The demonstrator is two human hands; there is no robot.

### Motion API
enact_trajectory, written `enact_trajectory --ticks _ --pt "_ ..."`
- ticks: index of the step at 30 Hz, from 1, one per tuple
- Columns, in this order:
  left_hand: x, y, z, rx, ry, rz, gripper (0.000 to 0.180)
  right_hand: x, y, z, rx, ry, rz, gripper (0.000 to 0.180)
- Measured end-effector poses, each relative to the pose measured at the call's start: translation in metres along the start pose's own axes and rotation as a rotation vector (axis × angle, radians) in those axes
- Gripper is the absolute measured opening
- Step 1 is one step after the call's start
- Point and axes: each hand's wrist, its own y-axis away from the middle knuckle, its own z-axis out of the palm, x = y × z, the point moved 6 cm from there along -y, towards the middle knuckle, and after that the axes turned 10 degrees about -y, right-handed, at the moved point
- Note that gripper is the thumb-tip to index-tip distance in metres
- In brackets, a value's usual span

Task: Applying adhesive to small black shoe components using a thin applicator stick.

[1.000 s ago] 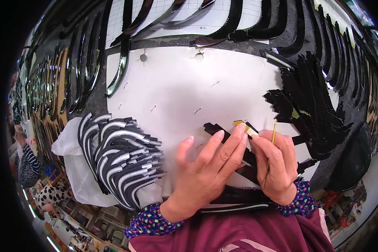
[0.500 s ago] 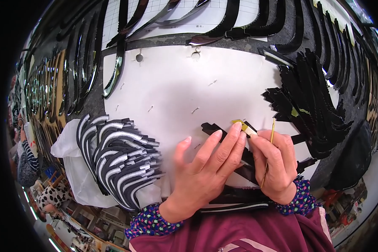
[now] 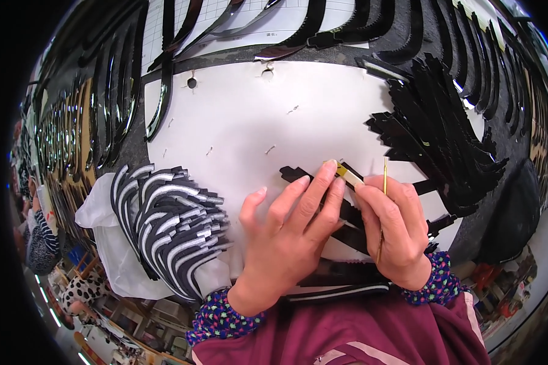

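My left hand lies with its fingers spread, the fingertips pressing on the yellow end of a small pale strip. The strip rests along a curved black piece on the white board. My right hand is closed, thumb and index finger pinching the strip's white end. A thin gold-coloured stick is tucked between the fingers of that same hand and points up and away. Both hands hide parts of the black piece. More black pieces lie under and beside my right hand.
Left of the board is a pile of curved black-and-white strips on white plastic. A heap of black notched pieces lies at right. Glossy black strips line the far edge. People sit in the background at left.
The view has shifted slightly. My left fingertips now cover the yellow tip that stuck out before, and more of the strip's white part shows between my hands. The right hand keeps its pinch.
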Motion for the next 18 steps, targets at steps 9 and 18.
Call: enact_trajectory --ticks 9,18 --pt "-0.002 0.000 0.001 0.006 0.021 0.001 0.038 -0.002 0.019 -0.015 0.018 0.067 0.072 0.035" --pt "0.000 -0.002 -0.001 -0.023 0.006 0.002 0.043 0.000 0.022 -0.016 -0.009 0.132 0.010 0.036"
